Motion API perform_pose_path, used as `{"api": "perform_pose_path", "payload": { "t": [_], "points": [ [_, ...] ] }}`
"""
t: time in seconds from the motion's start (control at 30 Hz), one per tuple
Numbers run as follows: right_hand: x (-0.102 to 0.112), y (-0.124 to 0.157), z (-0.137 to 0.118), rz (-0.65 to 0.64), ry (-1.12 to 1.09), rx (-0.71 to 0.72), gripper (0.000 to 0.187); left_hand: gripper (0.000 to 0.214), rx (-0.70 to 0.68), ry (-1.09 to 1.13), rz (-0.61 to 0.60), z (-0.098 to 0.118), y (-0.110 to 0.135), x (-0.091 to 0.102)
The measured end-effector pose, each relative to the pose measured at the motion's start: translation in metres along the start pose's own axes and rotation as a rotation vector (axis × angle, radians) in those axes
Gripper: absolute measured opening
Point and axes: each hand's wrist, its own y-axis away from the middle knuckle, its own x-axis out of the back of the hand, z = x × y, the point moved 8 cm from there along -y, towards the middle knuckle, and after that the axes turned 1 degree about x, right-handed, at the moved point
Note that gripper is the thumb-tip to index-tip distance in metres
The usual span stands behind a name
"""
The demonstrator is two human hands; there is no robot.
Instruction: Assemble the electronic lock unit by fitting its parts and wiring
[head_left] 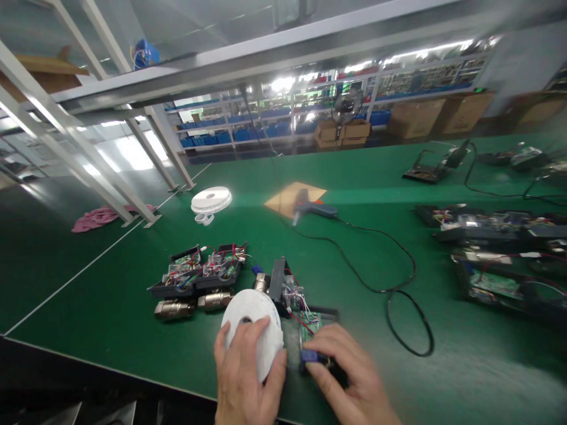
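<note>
Near the desk's front edge, a roll sits just left of an opened unit; two units lie farther left, behind two metal fittings. Toward the far edge, a glue gun rests partly on a sheet, right of another roll.

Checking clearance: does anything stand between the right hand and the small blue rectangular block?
Nothing visible: the right hand pinches the small blue rectangular block. The round white roll in the left hand is apart.
</note>
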Motion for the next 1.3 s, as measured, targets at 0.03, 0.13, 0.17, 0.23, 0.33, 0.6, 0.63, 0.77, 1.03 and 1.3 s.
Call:
{"api": "perform_pose_path", "payload": {
  "t": [0.03, 0.13, 0.17, 0.23, 0.33, 0.6, 0.63, 0.77, 1.03, 1.3],
  "points": [
    [0.004, 0.002, 0.007, 0.046, 0.011, -0.073, 0.012, 0.033, 0.008, 0.016, 0.005, 0.002, 0.000, 0.003],
    [0.008, 0.010, 0.023, 0.079, 0.002, -0.238, 0.012, 0.030, 0.020, 0.048, 0.048, 0.011, -0.002, 0.014],
    [0.008, 0.012, 0.027, 0.072, -0.019, -0.268, 0.013, 0.029, 0.009, 0.056, 0.059, 0.016, -0.004, 0.018],
    [0.007, 0.016, 0.030, 0.068, -0.064, -0.298, 0.016, 0.028, -0.009, 0.070, 0.075, 0.026, -0.011, 0.024],
    [0.007, 0.017, 0.031, 0.075, -0.087, -0.300, 0.017, 0.029, -0.016, 0.073, 0.081, 0.036, -0.022, 0.027],
    [0.010, 0.011, 0.010, 0.100, -0.026, -0.113, 0.020, 0.033, 0.023, 0.038, 0.012, 0.039, -0.028, 0.016],
    [0.011, 0.010, 0.008, 0.106, -0.016, -0.092, 0.021, 0.033, 0.023, 0.037, 0.005, 0.040, -0.027, 0.016],
    [0.010, 0.007, 0.003, 0.109, 0.009, -0.053, 0.021, 0.032, 0.016, 0.024, -0.003, 0.041, -0.029, 0.017],
    [0.009, 0.007, 0.003, 0.101, 0.019, -0.021, 0.024, 0.032, 0.013, 0.026, -0.008, 0.041, -0.029, 0.018],
    [0.006, 0.008, -0.007, 0.129, 0.088, 0.048, 0.034, 0.030, -0.048, 0.038, 0.000, 0.048, -0.025, 0.016]
  ]
}}
